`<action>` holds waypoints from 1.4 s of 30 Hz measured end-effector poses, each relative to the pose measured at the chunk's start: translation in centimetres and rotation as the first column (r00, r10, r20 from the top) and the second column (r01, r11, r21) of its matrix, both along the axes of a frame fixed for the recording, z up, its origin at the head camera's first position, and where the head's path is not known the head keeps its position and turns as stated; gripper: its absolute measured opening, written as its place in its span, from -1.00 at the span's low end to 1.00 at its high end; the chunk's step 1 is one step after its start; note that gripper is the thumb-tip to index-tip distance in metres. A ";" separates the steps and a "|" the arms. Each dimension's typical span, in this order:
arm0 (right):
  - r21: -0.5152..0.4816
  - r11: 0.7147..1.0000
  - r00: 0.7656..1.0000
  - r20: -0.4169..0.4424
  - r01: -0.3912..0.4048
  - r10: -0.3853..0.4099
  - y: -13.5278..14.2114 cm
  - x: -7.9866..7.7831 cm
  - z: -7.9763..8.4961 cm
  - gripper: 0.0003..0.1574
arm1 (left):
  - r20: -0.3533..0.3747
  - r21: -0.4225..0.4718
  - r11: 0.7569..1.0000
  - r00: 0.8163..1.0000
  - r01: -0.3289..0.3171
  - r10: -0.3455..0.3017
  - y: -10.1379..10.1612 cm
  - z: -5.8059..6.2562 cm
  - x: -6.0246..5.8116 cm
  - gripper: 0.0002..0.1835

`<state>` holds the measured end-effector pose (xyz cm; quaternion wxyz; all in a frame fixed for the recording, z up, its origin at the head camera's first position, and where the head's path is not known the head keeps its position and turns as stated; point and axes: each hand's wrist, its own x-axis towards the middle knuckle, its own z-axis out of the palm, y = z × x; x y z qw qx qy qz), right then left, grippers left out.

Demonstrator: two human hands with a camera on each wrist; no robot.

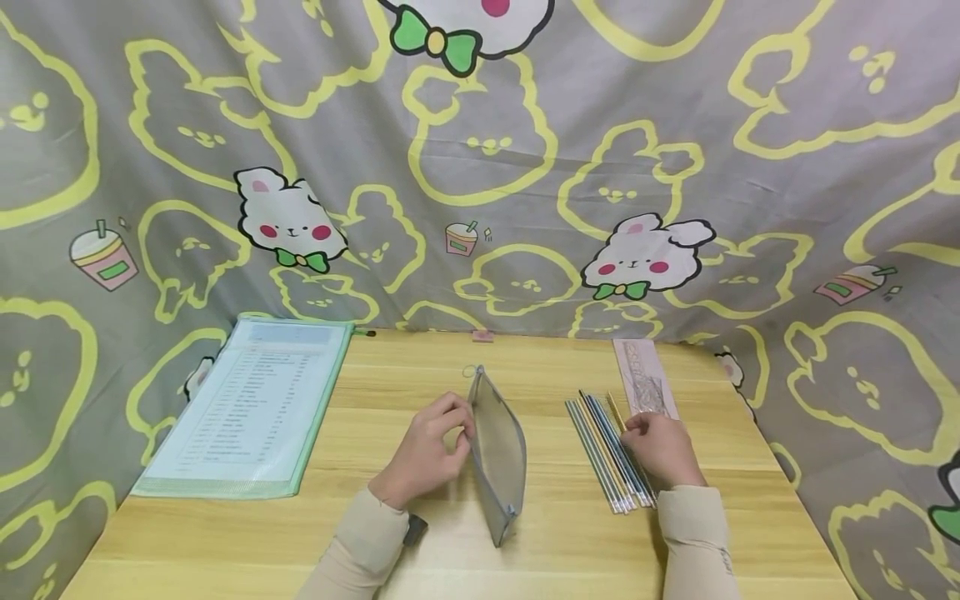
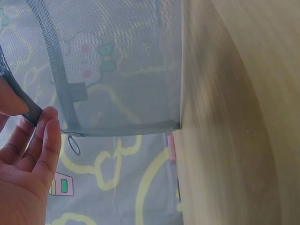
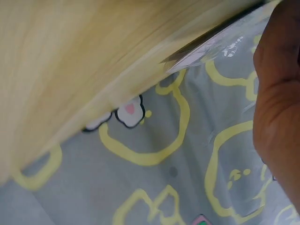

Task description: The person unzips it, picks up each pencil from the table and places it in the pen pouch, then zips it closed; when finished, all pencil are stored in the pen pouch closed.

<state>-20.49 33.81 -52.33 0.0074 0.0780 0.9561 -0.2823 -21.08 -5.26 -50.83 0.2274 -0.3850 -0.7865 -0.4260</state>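
A grey mesh zipper pouch [image 1: 498, 450] stands on its edge on the table, its mouth spread apart. My left hand [image 1: 427, 446] pinches the near-left rim of the pouch between thumb and fingers; the left wrist view shows this hand [image 2: 33, 154] on the dark zipper band. To the right lies a bundle of slim pencils [image 1: 603, 450], side by side. My right hand [image 1: 663, 450] has curled fingers at the right side of the bundle, pinching a gold pencil [image 1: 615, 408]. In the right wrist view, only part of the right hand [image 3: 279, 98] shows, and its fingertips are hidden.
A clear document folder with green edges [image 1: 247, 408] holds a printed sheet at the left. Behind my right hand lies a pink pack with a clear sleeve [image 1: 637, 367]. A small pink object [image 1: 483, 336] sits at the table's back edge, before a patterned curtain [image 1: 517, 208].
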 end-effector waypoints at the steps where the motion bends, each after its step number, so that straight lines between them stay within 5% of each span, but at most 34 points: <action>1: -0.012 1.000 1.000 -0.016 0.011 -0.011 0.0 0.1 0.1 -0.70 | 0.004 0.002 1.000 1.000 0.002 -0.002 0.0 0.0 0.0 -0.68; 10: -0.219 0.975 0.987 -0.145 0.033 -0.066 -1.4 1.0 3.7 -0.63 | 0.015 0.002 1.000 1.000 0.002 -0.002 0.0 0.0 0.0 -0.70; 19: -0.473 0.880 0.998 -0.066 -0.052 0.024 -6.6 2.5 7.7 -0.58 | 0.011 0.006 1.000 1.000 0.015 -0.015 0.0 -0.2 0.0 -0.69; 33: -0.625 0.768 0.987 -0.032 -0.144 0.159 -14.3 2.3 8.7 -0.54 | 0.051 -0.013 1.000 0.999 0.016 -0.015 0.1 0.2 0.2 -0.73; 38: -0.633 0.760 0.986 -0.030 -0.146 0.164 -16.1 2.1 8.3 -0.54 | 0.061 -0.015 1.000 0.998 0.022 -0.021 0.2 0.1 0.2 -0.71; 42: -0.596 0.789 0.987 -0.036 -0.148 0.157 -16.9 2.0 8.0 -0.55 | 0.030 -0.009 0.999 0.999 0.033 -0.033 0.3 0.2 0.2 -0.71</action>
